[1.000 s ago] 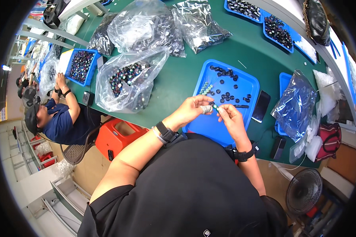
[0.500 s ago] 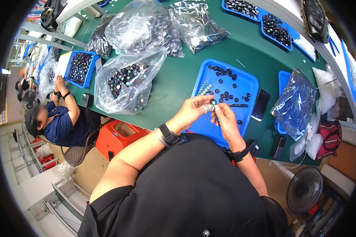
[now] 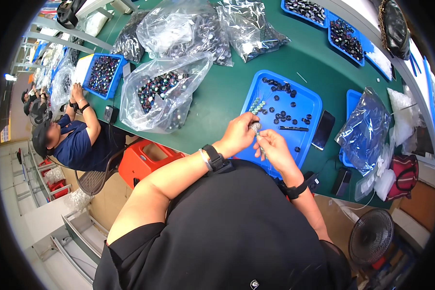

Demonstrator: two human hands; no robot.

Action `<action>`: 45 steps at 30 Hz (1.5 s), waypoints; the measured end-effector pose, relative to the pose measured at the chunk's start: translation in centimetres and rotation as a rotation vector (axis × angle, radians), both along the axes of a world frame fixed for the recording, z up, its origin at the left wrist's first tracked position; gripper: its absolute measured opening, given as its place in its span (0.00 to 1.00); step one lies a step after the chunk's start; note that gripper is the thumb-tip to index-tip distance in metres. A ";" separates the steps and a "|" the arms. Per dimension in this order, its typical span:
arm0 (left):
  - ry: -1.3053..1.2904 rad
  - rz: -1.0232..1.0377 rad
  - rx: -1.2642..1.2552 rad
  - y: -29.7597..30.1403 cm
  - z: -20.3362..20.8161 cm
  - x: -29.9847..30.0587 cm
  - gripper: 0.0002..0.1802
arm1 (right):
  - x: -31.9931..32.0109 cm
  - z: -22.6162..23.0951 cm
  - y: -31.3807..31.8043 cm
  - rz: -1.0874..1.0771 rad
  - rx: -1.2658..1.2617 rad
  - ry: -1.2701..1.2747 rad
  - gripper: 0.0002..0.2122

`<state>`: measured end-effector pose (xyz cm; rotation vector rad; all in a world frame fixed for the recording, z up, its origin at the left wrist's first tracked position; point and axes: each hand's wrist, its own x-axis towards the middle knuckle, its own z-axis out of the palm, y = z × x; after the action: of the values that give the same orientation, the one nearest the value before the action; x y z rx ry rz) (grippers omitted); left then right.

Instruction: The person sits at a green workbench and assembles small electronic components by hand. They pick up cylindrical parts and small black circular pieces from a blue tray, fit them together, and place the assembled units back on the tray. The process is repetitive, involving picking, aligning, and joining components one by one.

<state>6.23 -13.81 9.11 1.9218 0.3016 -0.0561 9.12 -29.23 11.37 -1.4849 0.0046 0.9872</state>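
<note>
My left hand [image 3: 239,134] is over the near left part of a blue tray [image 3: 310,96], fingers closed round something small. A grey ribbed thing [image 3: 254,126] shows at its fingertips; whether it is held or worn I cannot tell. Close beside it, my right hand [image 3: 275,147] is pinched, and what it grips is too small to name. In the tray lie several small round black parts [image 3: 282,116], a black pen-like stick [image 3: 293,128] and a cluster of small pale green pieces [image 3: 257,106] with thin wires.
A black phone [image 3: 323,129] lies right of the tray. To the left are an open clear bag [image 3: 159,96] of small round parts and a parts-filled blue tray [image 3: 103,75]. A co-worker [image 3: 77,140] sits there. Behind my left arm stands a red stool [image 3: 145,164]; a fan [image 3: 370,237] is at lower right.
The small dark round part with a greenish top between my fingertips is now out of sight. My right hand has moved slightly down and right. The whole view has shifted a little.
</note>
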 end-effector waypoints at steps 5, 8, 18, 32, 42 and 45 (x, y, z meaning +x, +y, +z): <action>0.060 0.339 -0.053 2.5 -3.8 0.2 0.09 | 0.2 -0.4 -0.2 0.024 -0.040 0.002 0.09; 0.320 0.289 -0.281 6.3 -8.1 -2.0 0.08 | 0.6 -5.1 -3.1 -0.037 -0.084 -0.006 0.10; -0.376 0.368 0.105 10.4 2.8 -4.1 0.09 | -1.0 -11.1 -7.4 -0.067 -0.331 -0.034 0.09; -0.369 0.255 0.527 11.6 4.2 -1.1 0.14 | -0.2 -14.4 -8.4 -0.204 -0.453 -0.414 0.11; -0.220 -0.519 0.463 -3.6 -9.0 4.8 0.19 | 0.0 -12.3 -7.0 -0.258 -0.347 -0.244 0.09; -0.223 -0.581 0.556 -4.9 -11.0 5.3 0.18 | -1.3 -11.3 -7.1 -0.278 -0.346 -0.220 0.07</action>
<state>11.55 -18.72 -1.91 2.4854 -0.4444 -0.1530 7.82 -36.33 0.03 -1.8455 0.2280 0.6143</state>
